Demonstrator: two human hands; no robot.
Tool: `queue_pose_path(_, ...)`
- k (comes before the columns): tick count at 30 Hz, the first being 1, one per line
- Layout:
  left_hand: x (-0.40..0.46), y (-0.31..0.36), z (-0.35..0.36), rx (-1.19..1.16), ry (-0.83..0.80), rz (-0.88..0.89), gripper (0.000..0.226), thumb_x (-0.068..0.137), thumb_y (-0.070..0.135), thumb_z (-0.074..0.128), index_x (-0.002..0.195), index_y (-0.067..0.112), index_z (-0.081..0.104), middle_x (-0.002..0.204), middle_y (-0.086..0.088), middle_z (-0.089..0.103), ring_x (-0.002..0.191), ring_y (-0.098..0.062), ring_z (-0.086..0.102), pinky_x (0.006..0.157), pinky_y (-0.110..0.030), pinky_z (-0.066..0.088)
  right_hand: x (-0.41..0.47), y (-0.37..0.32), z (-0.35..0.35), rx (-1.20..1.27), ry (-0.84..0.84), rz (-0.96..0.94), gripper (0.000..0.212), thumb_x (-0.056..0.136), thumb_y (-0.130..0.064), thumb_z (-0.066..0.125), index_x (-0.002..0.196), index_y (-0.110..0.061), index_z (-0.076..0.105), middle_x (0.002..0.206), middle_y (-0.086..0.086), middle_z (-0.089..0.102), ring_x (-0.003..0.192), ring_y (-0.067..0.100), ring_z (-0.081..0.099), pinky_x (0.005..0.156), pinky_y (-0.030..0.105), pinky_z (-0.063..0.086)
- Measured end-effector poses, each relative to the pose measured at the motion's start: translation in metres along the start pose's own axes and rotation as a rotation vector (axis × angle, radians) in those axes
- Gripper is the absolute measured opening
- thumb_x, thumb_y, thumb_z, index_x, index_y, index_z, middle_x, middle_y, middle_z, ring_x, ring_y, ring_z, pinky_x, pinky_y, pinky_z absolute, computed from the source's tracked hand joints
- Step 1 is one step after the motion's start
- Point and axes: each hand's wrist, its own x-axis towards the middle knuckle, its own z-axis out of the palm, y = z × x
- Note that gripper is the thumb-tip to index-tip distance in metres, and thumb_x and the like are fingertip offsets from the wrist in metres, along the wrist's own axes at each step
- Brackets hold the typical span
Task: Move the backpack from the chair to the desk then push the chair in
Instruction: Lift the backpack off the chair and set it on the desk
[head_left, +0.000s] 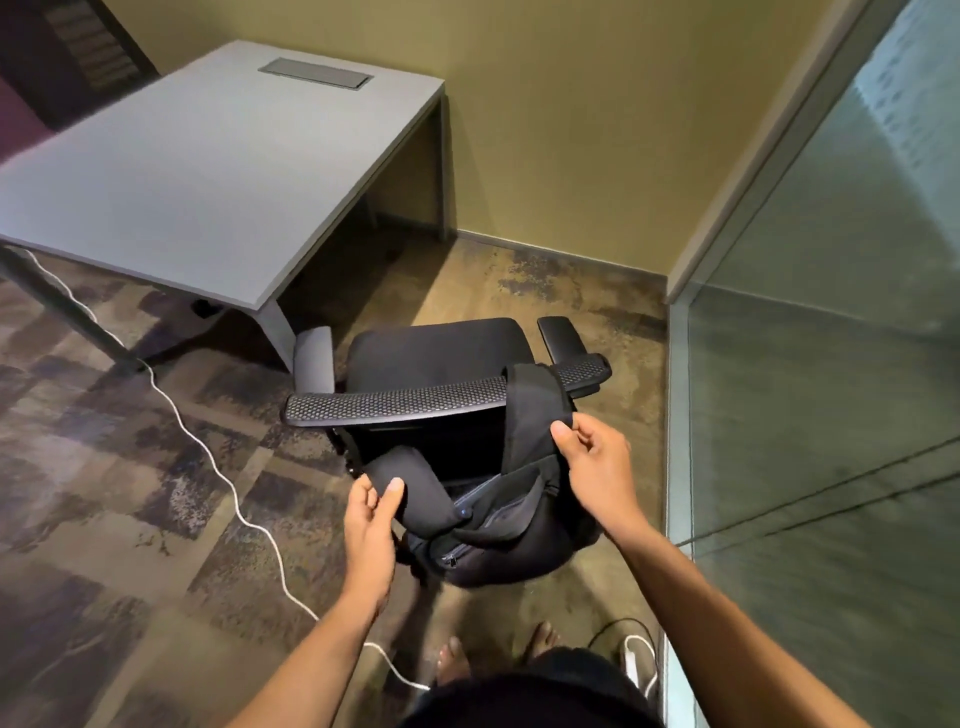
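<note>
A black backpack (498, 535) hangs behind the black office chair (431, 358), with one strap looped over the top of the chair's mesh backrest (395, 402). My right hand (592, 457) pinches that looped strap just below the backrest. My left hand (371, 514) grips the other padded shoulder strap at the lower left. The grey desk (208, 171) stands at the upper left, beyond the chair. The chair faces away from me, to the right of the desk's near corner. The backpack's lower part hides the chair's base.
A white cable (208, 452) runs across the patterned carpet from under the desk to my feet. A glass partition (831, 364) stands close on the right. A yellow wall (571, 130) is behind the chair. A white power strip (636, 660) lies by my right foot.
</note>
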Motion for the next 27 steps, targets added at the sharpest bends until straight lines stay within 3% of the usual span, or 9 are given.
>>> queue_pose_path(5, -0.013, -0.008, 0.032, 0.161, -0.348, -0.086, 0.033, 0.092, 0.019, 0.068, 0.124, 0.015, 0.059, 0.119, 0.0, 0.071, 0.112, -0.01, 0.065, 0.095, -0.025, 0.048, 0.009, 0.002, -0.033, 0.114, 0.09, 0.0, 0.045, 0.089, -0.034, 0.055, 0.084, 0.01, 0.054, 0.08, 0.031, 0.054, 0.069, 0.01, 0.043, 0.061, 0.032, 0.034)
queue_pose_path(7, -0.015, -0.009, 0.045, 0.235, -0.42, -0.094, 0.046, 0.087, 0.035, 0.07, 0.128, 0.019, 0.057, 0.122, 0.004, 0.069, 0.117, -0.01, 0.062, 0.101, -0.027, 0.046, 0.014, 0.004, -0.047, 0.143, 0.12, -0.011, 0.048, 0.088, -0.037, 0.055, 0.086, 0.011, 0.055, 0.083, 0.032, 0.055, 0.071, 0.01, 0.046, 0.063, 0.031, 0.037)
queue_pose_path(9, -0.014, -0.008, 0.062, 0.318, -0.471, -0.073, 0.051, 0.079, 0.045, 0.073, 0.125, 0.03, 0.057, 0.119, 0.016, 0.069, 0.114, -0.001, 0.062, 0.097, -0.017, 0.045, 0.022, 0.009, -0.063, 0.168, 0.136, -0.014, 0.046, 0.088, -0.035, 0.055, 0.084, 0.011, 0.057, 0.077, 0.029, 0.057, 0.072, 0.01, 0.046, 0.065, 0.031, 0.038)
queue_pose_path(12, -0.006, -0.01, 0.092, 0.584, -0.49, 0.063, 0.043, 0.079, 0.032, 0.079, 0.118, 0.029, 0.06, 0.112, 0.013, 0.07, 0.107, -0.003, 0.062, 0.091, -0.023, 0.048, 0.035, 0.023, -0.091, 0.192, 0.164, 0.028, 0.018, 0.094, -0.019, 0.059, 0.078, -0.015, 0.067, 0.066, -0.015, 0.064, 0.068, -0.002, 0.054, 0.064, 0.02, 0.043)
queue_pose_path(14, 0.0, -0.014, 0.119, 0.719, -0.474, 0.175, 0.031, 0.084, 0.014, 0.074, 0.113, 0.015, 0.063, 0.107, 0.002, 0.07, 0.103, -0.015, 0.063, 0.088, -0.034, 0.049, 0.043, 0.034, -0.11, 0.184, 0.162, 0.029, 0.024, 0.095, -0.013, 0.059, 0.073, -0.022, 0.063, 0.062, -0.022, 0.06, 0.063, -0.005, 0.051, 0.06, 0.015, 0.04)
queue_pose_path(16, 0.001, -0.021, 0.146, 0.757, -0.457, 0.188, 0.022, 0.085, 0.0, 0.066, 0.104, 0.01, 0.064, 0.098, -0.001, 0.07, 0.094, -0.019, 0.064, 0.081, -0.033, 0.047, 0.049, 0.047, -0.128, 0.19, 0.172, 0.019, 0.026, 0.092, -0.018, 0.059, 0.066, -0.015, 0.056, 0.056, -0.018, 0.048, 0.057, -0.003, 0.041, 0.054, 0.016, 0.034)
queue_pose_path(19, 0.002, -0.032, 0.189, 0.722, -0.444, 0.128, 0.023, 0.086, -0.006, 0.06, 0.099, 0.012, 0.066, 0.092, 0.003, 0.071, 0.09, -0.011, 0.065, 0.076, -0.021, 0.046, 0.061, 0.067, -0.159, 0.186, 0.211, -0.009, 0.04, 0.091, -0.024, 0.057, 0.061, -0.009, 0.035, 0.058, -0.013, 0.027, 0.056, 0.003, 0.025, 0.051, 0.023, 0.021)
queue_pose_path(24, 0.006, -0.039, 0.27, 0.603, -0.463, 0.08, 0.025, 0.091, -0.004, 0.059, 0.097, 0.017, 0.071, 0.094, 0.013, 0.073, 0.092, 0.007, 0.063, 0.072, -0.009, 0.044, 0.086, 0.099, -0.217, 0.176, 0.3, -0.001, 0.047, 0.091, -0.024, 0.057, 0.062, -0.004, 0.026, 0.063, 0.002, 0.02, 0.058, 0.015, 0.02, 0.053, 0.035, 0.015)
queue_pose_path(27, 0.01, -0.031, 0.313, 0.546, -0.488, 0.096, 0.029, 0.095, 0.0, 0.056, 0.102, 0.024, 0.071, 0.101, 0.009, 0.073, 0.101, -0.002, 0.065, 0.077, -0.01, 0.045, 0.107, 0.111, -0.251, 0.183, 0.366, 0.01, 0.048, 0.09, -0.026, 0.057, 0.062, 0.0, 0.03, 0.06, 0.001, 0.022, 0.055, 0.012, 0.021, 0.051, 0.031, 0.017)
